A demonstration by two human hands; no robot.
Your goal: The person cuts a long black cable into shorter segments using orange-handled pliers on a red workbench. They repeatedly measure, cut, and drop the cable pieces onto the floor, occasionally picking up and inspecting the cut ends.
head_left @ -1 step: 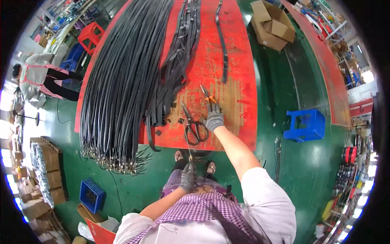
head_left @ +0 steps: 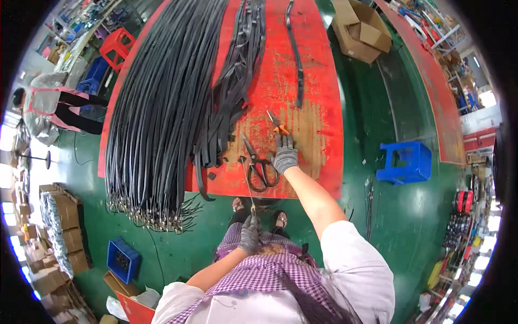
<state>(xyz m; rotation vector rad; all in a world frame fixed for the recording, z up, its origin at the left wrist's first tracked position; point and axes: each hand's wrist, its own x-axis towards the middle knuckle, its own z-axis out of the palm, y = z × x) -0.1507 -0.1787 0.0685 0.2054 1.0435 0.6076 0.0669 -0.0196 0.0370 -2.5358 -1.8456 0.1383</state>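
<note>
Where the red covering of the table (head_left: 318,70) is worn to brown, orange-handled pliers (head_left: 280,129) are laid at the fingertips of the gloved right hand (head_left: 285,159); whether they are gripped cannot be told. A thin rod-like piece (head_left: 253,207) is held in the closed left hand (head_left: 250,236). The table's left side is covered by black straps (head_left: 167,86); a blue stool (head_left: 419,162) is noted on the green floor (head_left: 410,227)

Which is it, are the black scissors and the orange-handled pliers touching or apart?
Apart. The head view shows a patch of worn tabletop between the black scissors and the orange-handled pliers.
</note>
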